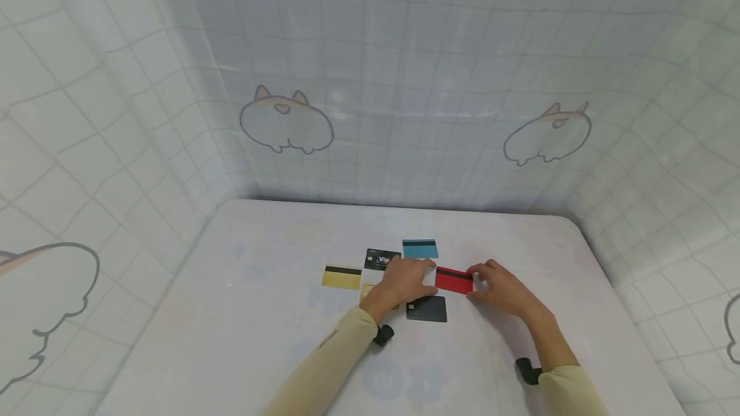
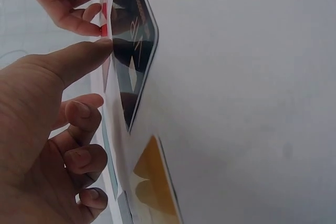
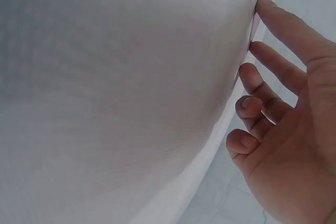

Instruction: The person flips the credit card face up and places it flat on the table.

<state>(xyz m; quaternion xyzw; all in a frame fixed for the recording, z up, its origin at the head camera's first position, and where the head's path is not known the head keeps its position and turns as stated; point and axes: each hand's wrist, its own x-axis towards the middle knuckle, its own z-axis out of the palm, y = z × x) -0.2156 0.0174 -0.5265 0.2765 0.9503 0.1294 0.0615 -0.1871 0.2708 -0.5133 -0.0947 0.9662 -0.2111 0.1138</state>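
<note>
Red card (image 1: 453,280): flat on the table between the hands; face whole in the head view, a sliver in the right wrist view.
Grey card (image 1: 429,311): nearest the person; script lettering plain in the left wrist view, unreadable in the head view.
Other cards: yellow card (image 1: 341,280), gold card (image 1: 367,289) partly under the left wrist, VIP card (image 1: 376,258) and blue card (image 1: 420,250), together in the head view alone.
Table (image 1: 248,339): white, rounded far corners.
Walls (image 1: 370,37): pale, grid-lined, with cartoon animals.
Left hand (image 1: 403,278): palm down; thumb and forefinger wide apart at the red card's left end, other fingers loosely bent.
Right hand (image 1: 502,289): thumb and forefinger wide apart at its right end.
Sleeves (image 1: 326,361): cream, reaching in from the near side.
</note>
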